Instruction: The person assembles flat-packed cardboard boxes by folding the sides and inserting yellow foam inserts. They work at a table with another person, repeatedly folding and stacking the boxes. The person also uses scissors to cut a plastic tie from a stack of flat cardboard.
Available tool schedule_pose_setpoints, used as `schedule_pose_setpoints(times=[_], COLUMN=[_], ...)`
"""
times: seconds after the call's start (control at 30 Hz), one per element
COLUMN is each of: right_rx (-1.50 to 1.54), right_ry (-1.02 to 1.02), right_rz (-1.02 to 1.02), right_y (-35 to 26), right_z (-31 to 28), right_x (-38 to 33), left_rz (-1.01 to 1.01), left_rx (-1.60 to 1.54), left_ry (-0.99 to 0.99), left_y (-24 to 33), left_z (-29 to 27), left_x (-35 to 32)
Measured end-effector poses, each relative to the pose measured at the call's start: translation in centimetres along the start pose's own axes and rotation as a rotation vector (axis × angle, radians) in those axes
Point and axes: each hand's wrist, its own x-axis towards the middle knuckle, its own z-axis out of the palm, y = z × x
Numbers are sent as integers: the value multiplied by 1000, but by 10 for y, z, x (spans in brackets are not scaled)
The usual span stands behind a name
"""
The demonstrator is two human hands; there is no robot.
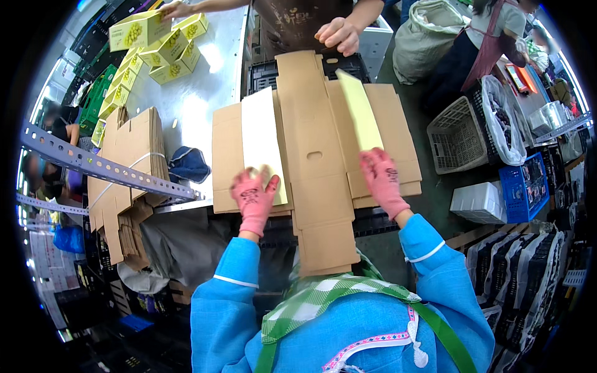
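A flat brown cardboard box blank [320, 186] lies before me, its long middle panel running away from my body and wide flaps to either side. Over the left side lies a long white panel [258, 133]; my left hand [254, 196], in a pink glove, rests on its near end with fingers apart. My right hand [382, 177], gloved in pink too, grips the near end of a pale yellow panel [360, 115], which stands tilted above the right flaps. Whether these two panels are joined to the blank I cannot tell.
Across from me, a person's hand [339, 35] hovers near the blank's far end; their other hand touches a yellow printed box [134, 31] on the metal table [199, 118]. Tied cardboard blanks [140, 146] stand left, beside a perforated metal bar [106, 166]. Crates [457, 137] stand right.
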Motion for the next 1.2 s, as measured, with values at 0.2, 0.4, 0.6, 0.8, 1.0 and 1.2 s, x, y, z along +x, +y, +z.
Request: schedule_pose_setpoints(times=[0.2, 0.4, 0.6, 0.8, 1.0, 1.2], right_rx=[288, -393, 233, 13, 108, 328], right_ry=[-51, -261, -343, -363, -208, -655], right_rz=[576, 589, 642, 353, -163, -437], right_y=[-4, -13, 15, -65, -48, -21], right_z=[3, -21, -32, -36, -34, -88], right_x=[-4, 19, 27, 36, 25, 15], left_rz=[-451, -450, -252, 294, 876, 1186], left_rx=[-182, -437, -565, -321, -403, -78], left_ry=[-385, -526, -215, -270, -691, -782], left_y=[11, -7, 9, 67, 22, -8], left_z=[-27, -19, -35, -57, -104, -89], left_x=[25, 38, 27, 20, 47, 63])
